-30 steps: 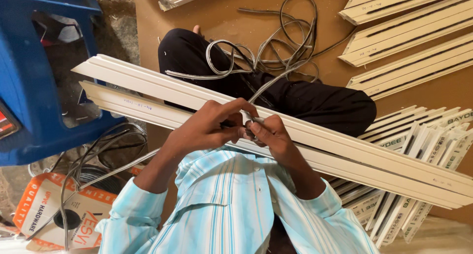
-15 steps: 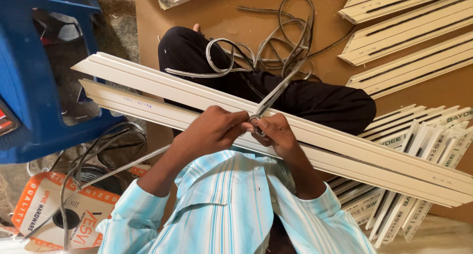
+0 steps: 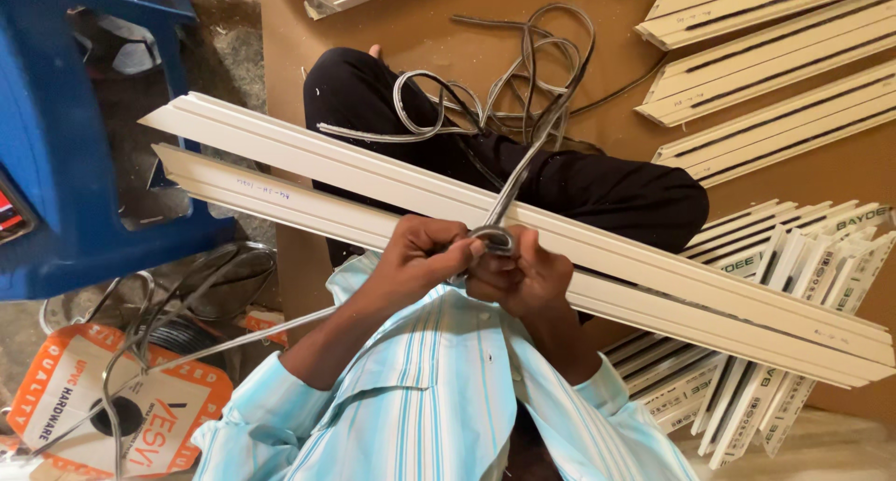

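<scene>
At the far left I note a blue plastic stool (image 3: 56, 136), with loose grey cord (image 3: 159, 322) and an orange-and-white printed carton (image 3: 75, 397) on the floor below it.

Across my lap lie two long white plastic profile strips (image 3: 308, 178), running from upper left to lower right over my dark trouser leg (image 3: 597, 187). My left hand (image 3: 420, 257) is closed, fingers curled over the near strip's edge and pinching the grey rubber gasket cord (image 3: 537, 136). My right hand (image 3: 523, 276) is likewise closed, thumb and fingers gripping the same cord where it bends into a small loop between both hands.

Compared with a second ago, both hands sit lower and tighter against the strip, and the cord now rises straight from the grip instead of slack. I judge the cord end is being seated into the strip's groove; I cannot see how far it is seated.

The rest of the cord lies coiled on the brown board (image 3: 392, 33) beyond my knee. At right, further white profile lengths (image 3: 775, 70) and a fanned bundle (image 3: 793, 285) rest on the board.
</scene>
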### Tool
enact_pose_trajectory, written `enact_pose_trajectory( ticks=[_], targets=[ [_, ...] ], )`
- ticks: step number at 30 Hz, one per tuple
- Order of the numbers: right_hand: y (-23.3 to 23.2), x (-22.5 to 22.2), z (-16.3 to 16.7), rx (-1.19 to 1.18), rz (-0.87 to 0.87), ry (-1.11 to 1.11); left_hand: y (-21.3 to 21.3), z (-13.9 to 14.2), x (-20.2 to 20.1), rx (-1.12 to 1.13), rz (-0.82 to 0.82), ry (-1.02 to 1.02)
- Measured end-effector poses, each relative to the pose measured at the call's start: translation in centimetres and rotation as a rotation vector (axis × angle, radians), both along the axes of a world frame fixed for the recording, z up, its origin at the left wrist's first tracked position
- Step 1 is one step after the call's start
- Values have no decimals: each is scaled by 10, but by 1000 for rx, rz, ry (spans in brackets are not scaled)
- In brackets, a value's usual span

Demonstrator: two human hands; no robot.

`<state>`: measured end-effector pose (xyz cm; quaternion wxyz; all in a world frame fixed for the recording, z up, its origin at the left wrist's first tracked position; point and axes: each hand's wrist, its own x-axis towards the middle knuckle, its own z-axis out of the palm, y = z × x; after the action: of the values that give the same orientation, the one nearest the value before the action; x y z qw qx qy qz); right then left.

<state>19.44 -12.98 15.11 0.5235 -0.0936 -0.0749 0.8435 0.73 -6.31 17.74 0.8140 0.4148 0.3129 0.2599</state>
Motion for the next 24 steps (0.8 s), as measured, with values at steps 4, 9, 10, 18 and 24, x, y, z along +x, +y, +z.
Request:
enact_pose_trajectory(
  ticks=[4,9,10,18,24],
  targets=[
    [-17,-6,21,-31,0,75,-15,0,-1,-227,-13,-123],
    [-25,-12,48,-141,6,101,-17,11,3,-469,9,-254],
    [-25,-13,53,-157,-6,73,-18,9,2,-501,30,-252],
    [-43,-19,46,-249,-26,-1,-41,-8,-1,-601,152,-262],
    [-88,95,49,-14,-1054,-1469,40,67,-89,-258,979,-208]
  ],
)
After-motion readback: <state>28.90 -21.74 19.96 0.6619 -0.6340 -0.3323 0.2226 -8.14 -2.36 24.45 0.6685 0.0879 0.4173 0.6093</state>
